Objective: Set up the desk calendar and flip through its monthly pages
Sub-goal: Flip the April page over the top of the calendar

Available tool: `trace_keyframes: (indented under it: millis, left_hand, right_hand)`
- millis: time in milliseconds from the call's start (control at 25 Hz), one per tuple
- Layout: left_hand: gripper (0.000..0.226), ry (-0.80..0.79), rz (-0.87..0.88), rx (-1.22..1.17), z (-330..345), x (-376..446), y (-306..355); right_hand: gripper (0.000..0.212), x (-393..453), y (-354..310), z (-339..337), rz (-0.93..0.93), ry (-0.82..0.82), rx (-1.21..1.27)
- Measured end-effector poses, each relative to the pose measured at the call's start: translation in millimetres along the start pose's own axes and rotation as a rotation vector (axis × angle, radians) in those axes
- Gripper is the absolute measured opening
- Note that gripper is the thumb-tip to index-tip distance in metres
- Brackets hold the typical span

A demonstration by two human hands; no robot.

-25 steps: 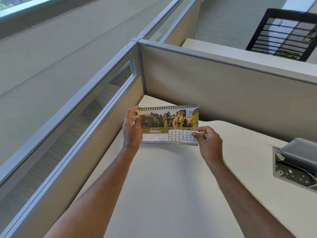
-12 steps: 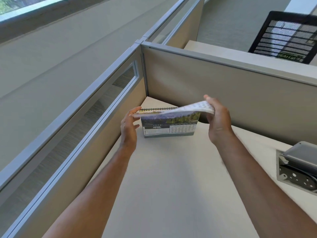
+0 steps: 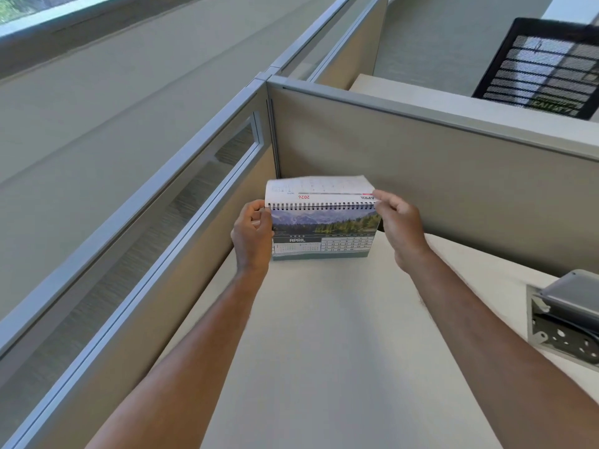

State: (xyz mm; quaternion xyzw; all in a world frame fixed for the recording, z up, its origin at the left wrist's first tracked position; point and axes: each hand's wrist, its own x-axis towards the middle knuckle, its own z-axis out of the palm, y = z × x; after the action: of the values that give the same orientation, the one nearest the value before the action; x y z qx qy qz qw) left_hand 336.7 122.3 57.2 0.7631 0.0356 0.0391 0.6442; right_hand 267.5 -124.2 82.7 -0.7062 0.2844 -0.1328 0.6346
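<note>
A spiral-bound desk calendar (image 3: pixel 324 234) stands upright on the beige desk (image 3: pixel 324 335) in the far corner of the cubicle. Its front page shows a mountain lake photo and the word APRIL. My left hand (image 3: pixel 252 234) grips the calendar's left edge near the spiral. A flipped page (image 3: pixel 319 187) lies turned back over the top of the spiral, its white reverse side facing up. My right hand (image 3: pixel 395 222) pinches that page's right corner beside the spiral.
Grey cubicle partitions (image 3: pixel 421 163) close in the desk behind and on the left. A grey metal cable box (image 3: pixel 564 319) sits in the desk at the right edge. A black mesh chair back (image 3: pixel 544 66) shows beyond the rear partition.
The March page was lifted by my right hand and swung up and over the spiral to the back. April now faces me. My left hand stayed on the left edge.
</note>
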Motion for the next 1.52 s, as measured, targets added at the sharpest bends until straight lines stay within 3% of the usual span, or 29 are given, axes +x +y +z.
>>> trace_keyframes:
  millis: [200, 360, 640, 800, 1080, 1320, 1520]
  left_hand:
    - [0.005, 0.051, 0.035, 0.066, 0.4, 0.5, 1.3]
    - [0.015, 0.058, 0.008, 0.062, -0.9, 1.6, 3.2]
    - [0.016, -0.004, -0.020, 0.020, -3.0, 0.6, 5.6]
    - [0.016, -0.034, -0.032, 0.009, -3.8, 1.1, 3.3]
    - [0.015, -0.031, -0.021, 0.000, -3.1, 2.8, -1.6]
    - [0.023, -0.007, -0.008, 0.005, -1.2, 4.2, -3.7]
    - [0.021, 0.005, 0.027, 0.030, -0.7, -1.2, 0.4]
  right_hand:
    - [0.019, 3.0, 15.4, -0.6, -0.056, -0.008, -0.078]
    - [0.015, 2.3, 15.9, 0.8, -0.064, 0.016, -0.083]
    - [0.014, -28.2, 53.3, 7.8, 0.071, 0.270, 0.047]
    - [0.032, -52.0, 75.9, 13.7, 0.181, 0.203, 0.019]
    - [0.053, -51.1, 83.8, 21.1, 0.182, 0.125, -0.037]
    - [0.019, -46.3, 86.8, 13.5, 0.125, 0.187, -0.048]
    - [0.015, -52.8, 82.4, 4.3, 0.087, 0.200, -0.111]
